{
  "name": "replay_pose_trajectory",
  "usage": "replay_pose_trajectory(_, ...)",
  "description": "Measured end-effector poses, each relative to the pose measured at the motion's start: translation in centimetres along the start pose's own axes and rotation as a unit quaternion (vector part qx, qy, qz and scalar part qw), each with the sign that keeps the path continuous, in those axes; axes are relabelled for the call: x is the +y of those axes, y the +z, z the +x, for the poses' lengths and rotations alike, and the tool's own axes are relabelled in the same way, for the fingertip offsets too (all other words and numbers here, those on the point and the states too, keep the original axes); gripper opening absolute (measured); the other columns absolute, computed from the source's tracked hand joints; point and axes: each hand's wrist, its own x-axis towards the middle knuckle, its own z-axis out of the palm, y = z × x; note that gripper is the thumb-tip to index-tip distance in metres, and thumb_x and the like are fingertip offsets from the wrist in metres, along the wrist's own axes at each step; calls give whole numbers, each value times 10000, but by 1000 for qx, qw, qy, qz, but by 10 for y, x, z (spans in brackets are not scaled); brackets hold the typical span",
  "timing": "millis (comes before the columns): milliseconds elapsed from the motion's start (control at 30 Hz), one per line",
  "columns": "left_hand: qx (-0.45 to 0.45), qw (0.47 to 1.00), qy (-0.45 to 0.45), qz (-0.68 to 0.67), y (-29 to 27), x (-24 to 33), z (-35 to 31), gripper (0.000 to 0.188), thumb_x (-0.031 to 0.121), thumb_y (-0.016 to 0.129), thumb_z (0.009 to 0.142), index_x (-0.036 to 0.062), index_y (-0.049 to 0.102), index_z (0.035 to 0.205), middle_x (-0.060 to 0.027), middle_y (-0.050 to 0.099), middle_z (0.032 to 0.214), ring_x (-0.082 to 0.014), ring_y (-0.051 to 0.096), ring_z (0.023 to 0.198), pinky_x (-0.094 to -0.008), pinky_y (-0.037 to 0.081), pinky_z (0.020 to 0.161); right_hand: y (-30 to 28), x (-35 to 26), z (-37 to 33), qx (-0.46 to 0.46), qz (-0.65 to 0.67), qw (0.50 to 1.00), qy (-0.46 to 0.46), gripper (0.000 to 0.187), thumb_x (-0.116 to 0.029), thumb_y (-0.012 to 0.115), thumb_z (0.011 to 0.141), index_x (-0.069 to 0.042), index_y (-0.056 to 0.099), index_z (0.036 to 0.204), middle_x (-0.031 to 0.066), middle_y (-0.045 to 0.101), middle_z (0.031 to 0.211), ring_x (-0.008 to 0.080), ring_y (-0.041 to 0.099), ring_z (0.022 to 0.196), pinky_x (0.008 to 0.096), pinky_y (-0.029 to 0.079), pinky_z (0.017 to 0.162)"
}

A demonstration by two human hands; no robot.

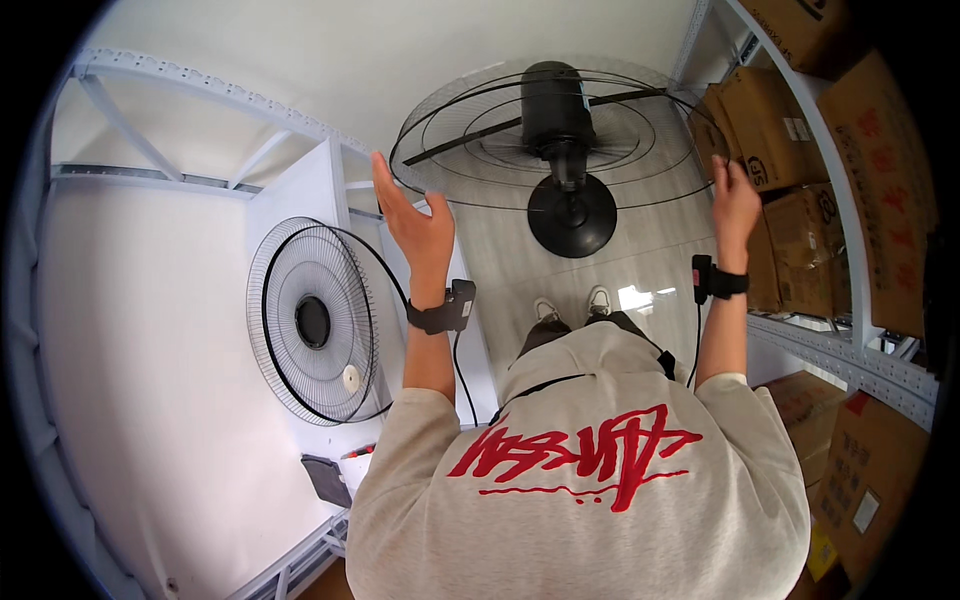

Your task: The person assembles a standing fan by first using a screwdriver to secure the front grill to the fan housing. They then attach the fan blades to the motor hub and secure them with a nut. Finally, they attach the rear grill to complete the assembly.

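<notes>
A black pedestal fan stands in front of me, with its motor housing (556, 105) uppermost and its round base (572, 232) on the floor. Around the motor spreads a wide wire fan grille (470, 135), crossed by a straight black bar. My right hand (737, 205) has its fingers closed on the grille's right rim. At the left rim is my left hand (420, 235), fingers stretched and thumb apart; whether the palm touches the wire I cannot tell. A second round fan grille (290, 270) with a black centre cap rests to my left on a white shelf.
A white round piece (351, 377) shows at the second grille's lower part. Near it lie a dark flat object (326, 480) and a red-and-black item (358, 452). Metal racking (850, 210) with cardboard boxes (770, 130) borders the right side. Cables hang from both wrist straps.
</notes>
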Motion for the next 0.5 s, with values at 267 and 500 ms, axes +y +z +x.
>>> replay_pose_trajectory(267,3,1000,5,-12,5,3,2,786,-53,490,744,-28,193,1472,-231,285,1497,-388,282,1392,-443,241,1134,12,36,-5,-11,50,997,-51,404,-320,683,878,-20,644,1146,177,676,1099,299,643,1041,358,496,857)
replay_pose_trajectory(500,0,1000,-3,-4,1,-2,-3,781,-46,497,749,-23,201,1472,-225,283,1499,-385,270,1398,-439,229,1139,-2,5,-3,-25,14,999,-15,237,-207,656,890,-15,666,1028,155,696,879,302,659,864,375,501,756)
